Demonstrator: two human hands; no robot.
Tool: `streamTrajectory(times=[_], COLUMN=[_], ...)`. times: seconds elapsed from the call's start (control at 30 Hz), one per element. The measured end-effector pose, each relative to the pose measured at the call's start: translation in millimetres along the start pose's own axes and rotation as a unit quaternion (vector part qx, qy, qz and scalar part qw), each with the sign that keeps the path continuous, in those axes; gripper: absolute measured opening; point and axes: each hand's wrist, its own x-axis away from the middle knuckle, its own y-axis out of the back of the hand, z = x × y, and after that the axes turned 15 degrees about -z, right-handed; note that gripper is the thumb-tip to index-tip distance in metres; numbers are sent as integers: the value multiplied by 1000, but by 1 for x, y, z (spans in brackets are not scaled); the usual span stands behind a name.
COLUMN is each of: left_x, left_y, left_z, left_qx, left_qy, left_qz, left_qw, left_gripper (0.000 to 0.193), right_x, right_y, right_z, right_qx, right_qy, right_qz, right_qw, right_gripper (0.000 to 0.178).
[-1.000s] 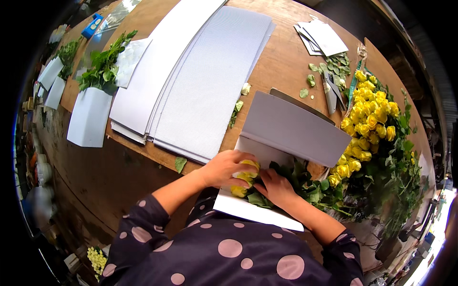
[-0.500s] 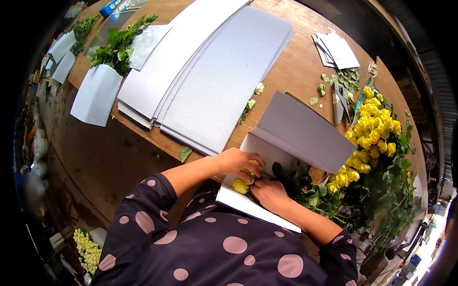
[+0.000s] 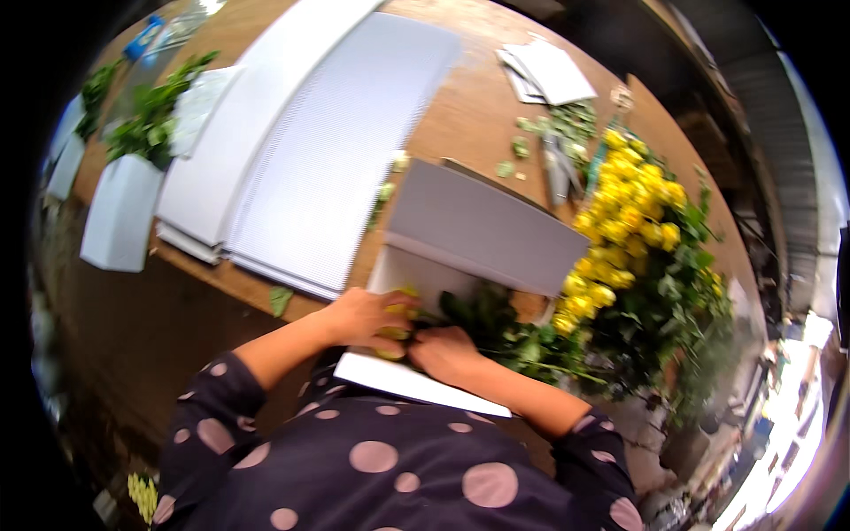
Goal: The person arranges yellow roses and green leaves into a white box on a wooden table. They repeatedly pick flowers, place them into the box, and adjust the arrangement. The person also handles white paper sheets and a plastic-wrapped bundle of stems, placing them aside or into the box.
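Note:
My left hand [image 3: 365, 317] is curled over a few yellow roses [image 3: 390, 334], whose heads show between and below its fingers. Close beside it, my right hand [image 3: 445, 352] is closed just behind the rose heads. Its fingertips are tucked under and blurred, so what they grip is hidden. The roses lie on an opened cardboard wrapper [image 3: 482, 221], grey outside and white inside, its upper flap standing up. Leafy stems [image 3: 482, 314] run right from my hands, past the flap.
A big bunch of yellow roses [image 3: 629, 199] lies at the right, near a knife-like tool [image 3: 556, 168] and loose leaves. Stacked corrugated sheets [image 3: 328, 150] cover the table's middle left. White cards [image 3: 551, 71] lie at the back. A wrapped bunch [image 3: 124, 212] hangs over the left edge.
The whole view has shifted, so everything sits further left, with some blur. Both hands stay at the same roses on the wrapper; the left fingers now cover more of the heads.

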Motion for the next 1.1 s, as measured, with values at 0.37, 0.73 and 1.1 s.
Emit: streamTrajectory(times=[0.37, 0.73, 1.1], left_x=[15, 7, 8], left_y=[-3, -5, -8], left_z=[-5, -4, -3], left_qx=[28, 42, 55], left_qy=[56, 39, 41], left_qz=[-13, -22, -33], left_qw=[998, 998, 997], left_gripper=[41, 43, 38], right_x=[79, 183, 197], right_y=[148, 212, 250], right_z=[-81, -252, -142], right_qx=[-6, 229, 360], right_qy=[-236, -405, -214], right_qz=[-567, -600, -496], right_qw=[789, 650, 761], right_gripper=[8, 22, 16])
